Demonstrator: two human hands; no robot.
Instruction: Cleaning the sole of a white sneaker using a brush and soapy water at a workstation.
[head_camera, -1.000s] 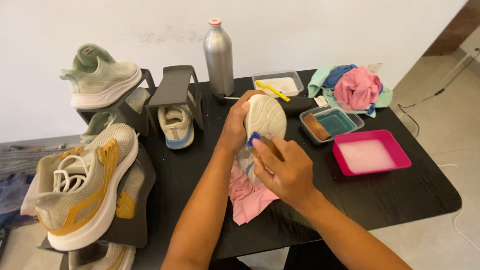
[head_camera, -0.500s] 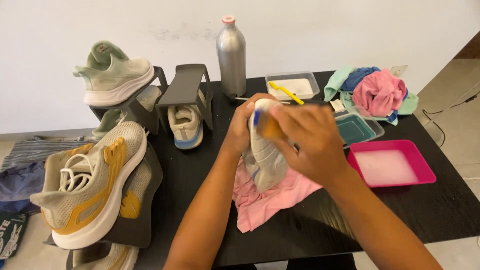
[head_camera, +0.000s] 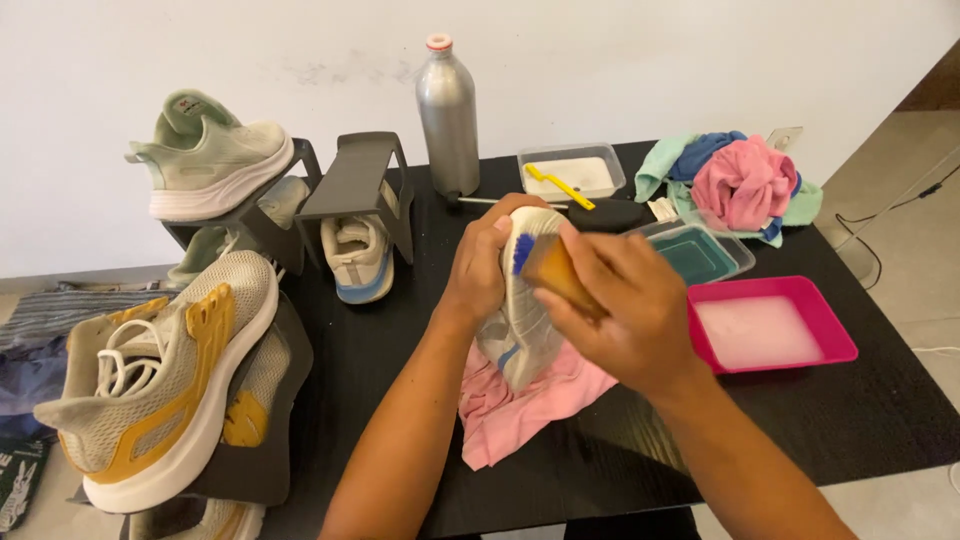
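Head view: bristly wooden brush (head_camera: 548, 268) on pale mesh shoe (head_camera: 520, 330)

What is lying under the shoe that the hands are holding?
A crumpled pink cloth lies on the black table under the shoe. The shoe and the right hand cover its upper part, so anything beneath there cannot be seen.

Brush (head_camera: 545, 268) handle under right hand (head_camera: 625, 310); bottom-left shoe (head_camera: 195, 522) cut by edge.

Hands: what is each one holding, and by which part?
Left hand grips the pale shoe at its upper end. Right hand holds a wooden brush by its body, blue bristles against the shoe.
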